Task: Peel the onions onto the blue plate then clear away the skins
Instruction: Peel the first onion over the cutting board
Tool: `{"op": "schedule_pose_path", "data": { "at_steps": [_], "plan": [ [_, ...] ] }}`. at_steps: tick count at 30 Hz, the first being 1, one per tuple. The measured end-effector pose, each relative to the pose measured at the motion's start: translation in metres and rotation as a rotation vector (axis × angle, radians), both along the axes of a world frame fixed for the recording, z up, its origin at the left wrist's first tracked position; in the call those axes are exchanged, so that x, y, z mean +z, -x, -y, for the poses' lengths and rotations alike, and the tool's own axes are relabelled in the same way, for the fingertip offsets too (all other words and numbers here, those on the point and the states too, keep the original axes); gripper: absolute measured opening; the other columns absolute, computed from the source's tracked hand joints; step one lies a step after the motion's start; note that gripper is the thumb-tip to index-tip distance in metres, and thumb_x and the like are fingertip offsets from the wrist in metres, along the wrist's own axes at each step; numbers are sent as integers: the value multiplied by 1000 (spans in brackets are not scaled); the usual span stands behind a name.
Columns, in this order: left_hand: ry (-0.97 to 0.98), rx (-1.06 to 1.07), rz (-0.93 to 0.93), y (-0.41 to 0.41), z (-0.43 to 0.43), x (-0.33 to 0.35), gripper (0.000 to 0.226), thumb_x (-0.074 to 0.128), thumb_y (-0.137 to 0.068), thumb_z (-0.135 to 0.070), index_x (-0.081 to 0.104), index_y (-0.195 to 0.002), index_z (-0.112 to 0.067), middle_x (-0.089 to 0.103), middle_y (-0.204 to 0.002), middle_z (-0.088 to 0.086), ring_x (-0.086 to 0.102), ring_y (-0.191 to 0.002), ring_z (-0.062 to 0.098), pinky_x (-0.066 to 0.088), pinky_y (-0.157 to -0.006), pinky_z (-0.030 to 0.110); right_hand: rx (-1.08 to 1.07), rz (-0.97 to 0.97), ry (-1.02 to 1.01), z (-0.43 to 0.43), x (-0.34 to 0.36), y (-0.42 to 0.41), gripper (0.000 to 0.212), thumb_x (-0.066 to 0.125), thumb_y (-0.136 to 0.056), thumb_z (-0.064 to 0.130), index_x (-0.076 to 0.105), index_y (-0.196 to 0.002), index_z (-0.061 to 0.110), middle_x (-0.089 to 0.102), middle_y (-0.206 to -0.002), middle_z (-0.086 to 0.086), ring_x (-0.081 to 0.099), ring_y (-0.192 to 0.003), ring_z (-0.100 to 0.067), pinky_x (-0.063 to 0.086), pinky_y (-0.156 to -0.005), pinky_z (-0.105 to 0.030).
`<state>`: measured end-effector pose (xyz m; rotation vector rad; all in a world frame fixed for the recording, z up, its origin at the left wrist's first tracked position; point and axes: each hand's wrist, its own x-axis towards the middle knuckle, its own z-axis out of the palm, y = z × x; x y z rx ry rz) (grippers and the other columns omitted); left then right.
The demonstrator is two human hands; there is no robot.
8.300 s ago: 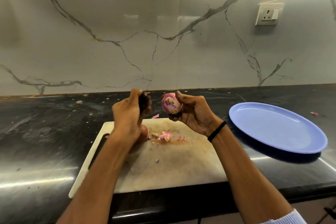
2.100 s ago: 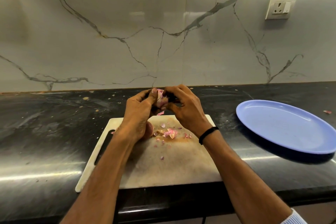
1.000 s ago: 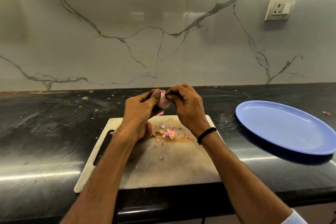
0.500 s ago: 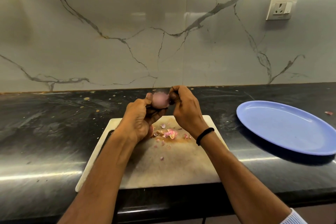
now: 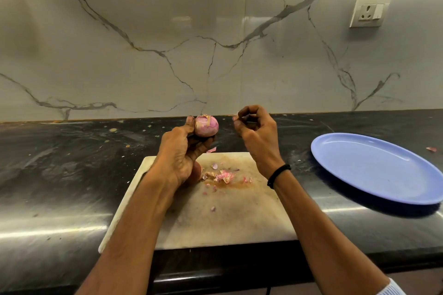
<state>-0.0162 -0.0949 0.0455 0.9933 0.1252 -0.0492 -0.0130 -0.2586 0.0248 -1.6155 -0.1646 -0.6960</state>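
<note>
A small pink onion (image 5: 206, 126), part of its dry skin still on, is held above the far edge of the cutting board (image 5: 227, 220). My left hand (image 5: 182, 155) grips it between the thumb and curled fingers. A hand's width to the right, my right hand (image 5: 256, 134) is off the onion, with its thumb and forefinger pinched on what looks like a small pale scrap of skin (image 5: 236, 115). A little heap of pink skins (image 5: 223, 176) lies on the board below the hands. The blue plate (image 5: 374, 167) sits on the right with nothing on it.
The board lies on a black counter (image 5: 60, 175) speckled with bits, its front edge close to me. A marble wall with a socket (image 5: 366, 12) rises behind. One stray skin piece (image 5: 431, 149) lies beyond the plate. A rounded shape under my left palm is unclear.
Both hands were together on the onion, picking at its skin. My right hand has now pulled away to the right, leaving the onion in my left hand alone.
</note>
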Motion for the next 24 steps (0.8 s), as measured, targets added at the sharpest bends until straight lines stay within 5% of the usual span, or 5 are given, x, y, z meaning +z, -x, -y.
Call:
{"op": "schedule_pose_path", "data": {
  "at_steps": [5,11,18,24],
  "plan": [
    [-92,51,61,-1,1,-1,23,65,-94,-22,69,-105,-3,73,-105,18,73,-95,29,63,-71,33,49,149,233,-4,-3,-1,27,72,-89,8,65,-112,21,64,-116,-6,64,-105,-12,57,-91,-33],
    [-181,46,191,0,2,-4,27,70,-88,-11,68,-114,-5,72,-110,14,72,-98,26,61,-82,38,68,58,270,-15,-7,-3,33,71,-87,34,67,-113,15,70,-104,2,68,-97,-11,60,-82,-34],
    [-158,35,217,4,6,-2,27,61,-93,-3,64,-119,-6,69,-112,13,73,-91,25,63,-72,34,25,70,185,-10,-9,-7,12,67,-91,4,71,-102,8,72,-94,1,69,-86,-11,60,-78,-29],
    [-120,-30,144,8,6,0,22,46,-103,-8,66,-111,-6,68,-116,17,67,-107,33,62,-75,36,48,-2,118,-11,-9,-9,23,59,-94,-6,64,-94,17,68,-92,-1,66,-83,-15,57,-73,-27]
  ]
}}
